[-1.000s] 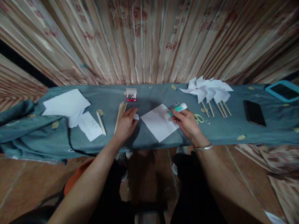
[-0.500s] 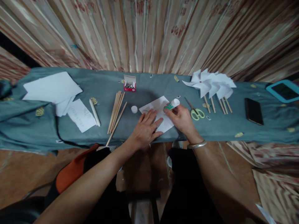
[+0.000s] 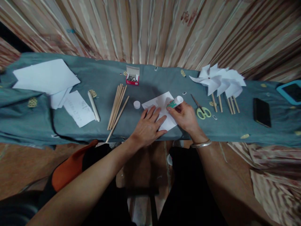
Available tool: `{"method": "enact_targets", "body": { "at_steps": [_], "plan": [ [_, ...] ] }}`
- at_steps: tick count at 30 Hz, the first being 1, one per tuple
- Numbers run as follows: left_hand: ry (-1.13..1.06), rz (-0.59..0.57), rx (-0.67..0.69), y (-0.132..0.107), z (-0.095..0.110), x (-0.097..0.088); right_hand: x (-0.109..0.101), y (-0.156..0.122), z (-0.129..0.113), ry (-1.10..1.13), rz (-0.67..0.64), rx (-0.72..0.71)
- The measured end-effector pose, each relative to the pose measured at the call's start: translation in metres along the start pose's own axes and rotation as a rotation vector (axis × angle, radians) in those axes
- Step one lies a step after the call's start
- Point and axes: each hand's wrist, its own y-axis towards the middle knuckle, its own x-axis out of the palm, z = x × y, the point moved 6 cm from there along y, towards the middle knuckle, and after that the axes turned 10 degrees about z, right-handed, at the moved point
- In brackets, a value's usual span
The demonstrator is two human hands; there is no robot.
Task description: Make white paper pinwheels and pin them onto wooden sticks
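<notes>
A square sheet of white paper [image 3: 162, 99] lies near the table's front edge. My left hand [image 3: 149, 125] rests flat on its left part with the fingers spread. In my right hand [image 3: 184, 116] is a green and white glue stick [image 3: 175, 102], tilted, its lower end down at the middle of the paper. Just left of the sheet sits a white cap [image 3: 136, 104]. Scissors with light green handles [image 3: 203, 113] lie close by on the right of my right hand.
Wooden sticks [image 3: 117, 106] and a red box of small metal pieces [image 3: 132, 77] lie left of centre. Further left are a white pen [image 3: 94, 106] and paper sheets [image 3: 45, 77]. Paper pinwheels [image 3: 216, 80], a black phone [image 3: 261, 112] and a blue-framed tablet [image 3: 290, 92] are at right.
The view has shifted slightly. My left hand stays on the paper, and my right hand still holds the glue stick at the sheet's middle, with little movement.
</notes>
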Motion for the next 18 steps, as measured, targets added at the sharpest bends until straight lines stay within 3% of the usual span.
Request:
{"method": "enact_targets", "body": {
  "at_steps": [18],
  "plan": [
    [-0.011,-0.032,-0.024,0.0007,0.0003,0.0005,0.0044,0.0006,-0.0032,-0.085,0.036,0.002]
  ]
}}
